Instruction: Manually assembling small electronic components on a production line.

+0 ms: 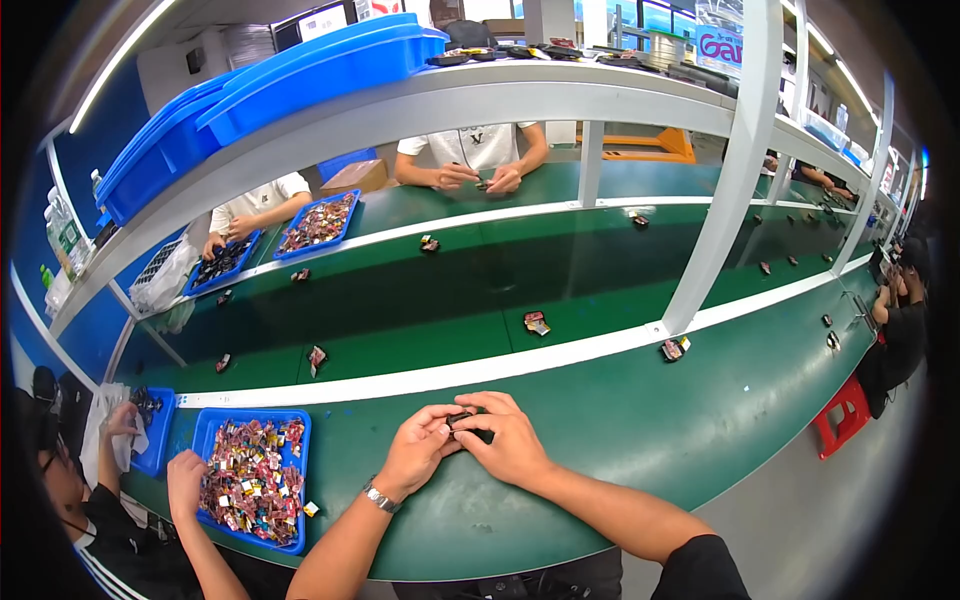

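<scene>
Green workbench (620, 430) beneath white shelf frame (735, 180), blue wall (105, 140), grey floor (790, 515), red stool (850, 415), tube light (123, 65)

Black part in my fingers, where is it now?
In the head view, the black part is below centre, between left hand and right hand, right of the heaped blue tray.

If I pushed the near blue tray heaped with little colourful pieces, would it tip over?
Probably not: the tray is wide and low, so it would likely slide along the green table. It may feel heavy, being so full. The pieces look loose, so some might spill.
</scene>
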Action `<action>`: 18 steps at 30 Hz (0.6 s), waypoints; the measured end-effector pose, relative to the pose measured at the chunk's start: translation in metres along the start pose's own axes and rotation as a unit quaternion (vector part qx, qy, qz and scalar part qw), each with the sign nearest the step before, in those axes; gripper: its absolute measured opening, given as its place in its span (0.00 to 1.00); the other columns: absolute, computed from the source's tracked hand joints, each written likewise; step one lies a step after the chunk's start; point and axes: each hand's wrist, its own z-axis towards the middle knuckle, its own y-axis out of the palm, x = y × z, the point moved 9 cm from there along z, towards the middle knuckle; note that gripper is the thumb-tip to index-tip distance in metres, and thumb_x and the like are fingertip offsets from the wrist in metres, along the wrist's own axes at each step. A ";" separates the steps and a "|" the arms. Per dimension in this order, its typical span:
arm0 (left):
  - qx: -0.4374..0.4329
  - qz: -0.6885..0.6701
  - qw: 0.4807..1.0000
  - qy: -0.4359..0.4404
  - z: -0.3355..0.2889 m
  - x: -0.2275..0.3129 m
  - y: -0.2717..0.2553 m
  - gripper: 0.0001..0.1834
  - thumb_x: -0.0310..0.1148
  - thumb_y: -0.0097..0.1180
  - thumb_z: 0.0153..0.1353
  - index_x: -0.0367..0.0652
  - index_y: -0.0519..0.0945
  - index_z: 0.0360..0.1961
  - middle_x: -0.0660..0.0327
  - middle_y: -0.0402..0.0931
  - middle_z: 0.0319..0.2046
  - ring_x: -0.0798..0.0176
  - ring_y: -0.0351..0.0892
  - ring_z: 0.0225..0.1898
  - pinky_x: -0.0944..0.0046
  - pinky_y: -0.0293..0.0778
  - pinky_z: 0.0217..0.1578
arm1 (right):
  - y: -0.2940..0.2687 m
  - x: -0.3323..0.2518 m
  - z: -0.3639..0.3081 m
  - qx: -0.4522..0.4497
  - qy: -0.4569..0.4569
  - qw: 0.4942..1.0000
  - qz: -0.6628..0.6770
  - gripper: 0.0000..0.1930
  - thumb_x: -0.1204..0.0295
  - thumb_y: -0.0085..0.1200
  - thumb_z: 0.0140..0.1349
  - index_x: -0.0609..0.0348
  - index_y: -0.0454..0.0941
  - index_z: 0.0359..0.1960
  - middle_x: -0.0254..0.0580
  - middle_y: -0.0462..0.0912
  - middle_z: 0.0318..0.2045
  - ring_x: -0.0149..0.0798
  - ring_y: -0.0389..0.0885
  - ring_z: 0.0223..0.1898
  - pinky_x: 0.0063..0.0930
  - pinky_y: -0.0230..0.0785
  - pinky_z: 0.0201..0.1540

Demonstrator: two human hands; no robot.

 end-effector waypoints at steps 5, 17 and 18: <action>0.006 0.007 1.000 -0.012 -0.001 -0.001 0.002 0.16 0.27 0.48 0.71 0.37 0.70 0.58 0.56 0.76 0.52 0.61 0.77 0.54 0.54 0.74 0.57 | 0.002 0.010 -0.002 -0.008 0.025 0.999 0.022 0.08 0.73 0.64 0.56 0.52 0.87 0.38 0.38 0.81 0.53 0.45 0.75 0.57 0.38 0.69 0.59; -0.019 -0.018 1.000 0.001 0.008 -0.002 0.019 0.22 0.32 0.59 0.65 0.35 0.69 0.57 0.48 0.71 0.59 0.56 0.76 0.57 0.53 0.77 0.56 | -0.013 0.012 -0.007 0.023 -0.021 0.999 0.035 0.10 0.74 0.63 0.55 0.51 0.87 0.39 0.42 0.80 0.53 0.46 0.75 0.54 0.38 0.69 0.58; -0.005 -0.001 1.000 0.008 0.006 0.001 0.016 0.25 0.35 0.61 0.64 0.34 0.69 0.56 0.48 0.72 0.58 0.55 0.77 0.56 0.53 0.77 0.56 | -0.010 0.009 -0.005 0.023 -0.033 0.999 0.036 0.10 0.74 0.63 0.55 0.52 0.86 0.39 0.42 0.79 0.53 0.46 0.75 0.53 0.38 0.69 0.58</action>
